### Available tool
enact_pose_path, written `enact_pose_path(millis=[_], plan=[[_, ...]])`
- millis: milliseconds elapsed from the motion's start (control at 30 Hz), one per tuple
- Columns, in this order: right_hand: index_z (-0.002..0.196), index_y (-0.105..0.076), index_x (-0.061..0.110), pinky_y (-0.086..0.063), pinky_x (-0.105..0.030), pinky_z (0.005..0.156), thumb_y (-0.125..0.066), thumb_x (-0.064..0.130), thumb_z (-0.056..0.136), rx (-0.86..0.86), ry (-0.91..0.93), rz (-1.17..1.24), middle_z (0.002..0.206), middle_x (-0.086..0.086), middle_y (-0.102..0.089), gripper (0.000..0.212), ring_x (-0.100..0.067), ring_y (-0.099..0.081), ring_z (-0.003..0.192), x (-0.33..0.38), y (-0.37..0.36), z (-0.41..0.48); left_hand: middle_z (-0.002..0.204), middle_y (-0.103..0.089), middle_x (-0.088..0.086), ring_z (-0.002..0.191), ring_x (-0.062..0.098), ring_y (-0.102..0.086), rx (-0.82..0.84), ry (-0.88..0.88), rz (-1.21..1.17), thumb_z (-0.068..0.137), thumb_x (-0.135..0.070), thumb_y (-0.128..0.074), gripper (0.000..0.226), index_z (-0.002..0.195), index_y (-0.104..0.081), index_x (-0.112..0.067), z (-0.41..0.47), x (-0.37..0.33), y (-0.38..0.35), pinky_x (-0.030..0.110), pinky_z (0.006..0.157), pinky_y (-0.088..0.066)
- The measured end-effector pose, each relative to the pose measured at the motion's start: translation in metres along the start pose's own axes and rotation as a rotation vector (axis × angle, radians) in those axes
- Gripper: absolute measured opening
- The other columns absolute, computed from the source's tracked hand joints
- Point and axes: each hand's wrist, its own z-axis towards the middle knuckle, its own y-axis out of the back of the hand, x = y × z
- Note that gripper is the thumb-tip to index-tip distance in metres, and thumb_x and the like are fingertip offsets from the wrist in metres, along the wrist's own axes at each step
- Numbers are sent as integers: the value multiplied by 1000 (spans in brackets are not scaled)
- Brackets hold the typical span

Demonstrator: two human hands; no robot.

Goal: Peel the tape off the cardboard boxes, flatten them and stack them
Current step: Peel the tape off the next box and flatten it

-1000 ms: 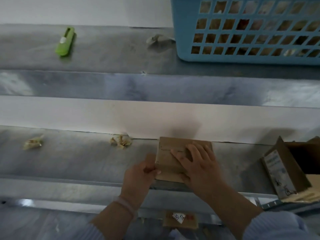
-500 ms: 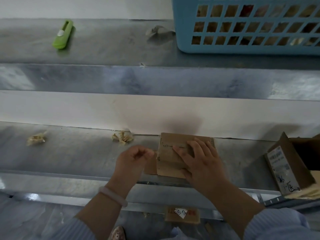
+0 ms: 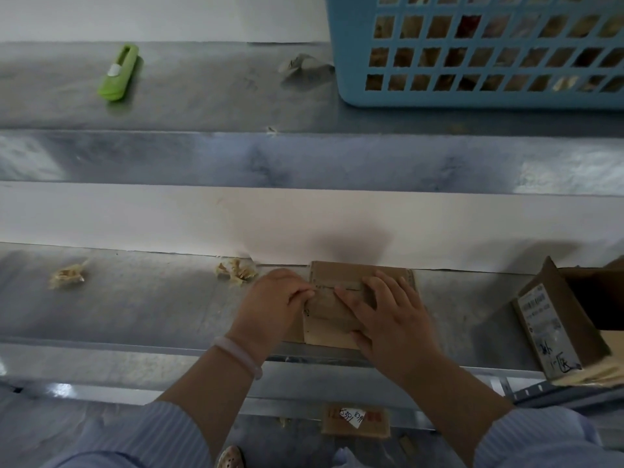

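Cardboard box is pressed flat on tabletop by right hand, grip spread; its left edge at the seam is pinched by curled left hand.

The flattened brown cardboard box lies on the near, lower level of the grey metal worktop, close to its front edge. My right hand rests on top of it, toward its right side. My left hand curls its fingers at the box's left edge. Just left of that hand, at the back of this level, sits a crumpled yellowish tape wad, and a second tape wad lies well further left. An open brown cardboard carton stands at the far right. On the raised level behind, a green plastic box cutter lies to the left and a blue plastic lattice basket to the right, with a grey crumpled scrap just beside the basket's left wall.
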Motion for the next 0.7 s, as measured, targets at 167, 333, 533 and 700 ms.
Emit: enact_pose_path(millis=[167,333,533,700], plan=[[139,-46,36,-37,-56,108,-72,46,72,-16,15,-3,129,-13,-54,73,-36,-48,127,-1,-1,0,99,-63,-7,77,12,-59,14,-133,138,92,-45,-43,39,102,-74,-24,-5,3,-1,26,64,-51],[141,-44,37,-36,-56,108,-66,47,75,-1,17,-1,131,-12,-53,71,-35,-46,129,-1,0,-1,109,-50,-14,84,7,-57,66,47,-31,84,-40,-68,28,110,-69,-31,3,0,10,22,72,-49],[142,-42,38,-36,-56,108,-63,47,76,11,18,7,132,-12,-52,70,-34,-45,130,-1,-2,-2,82,-63,-11,75,7,-57,66,-154,119,86,-32,-63,14,81,-74,-23,6,-6,2,29,69,-52],[143,-43,37,-36,-57,108,-65,46,74,1,37,7,131,-12,-53,73,-34,-46,129,-3,-2,-1,87,-67,-8,77,12,-62,117,-284,164,89,-38,-47,34,88,-76,-21,2,2,2,26,70,-53]])
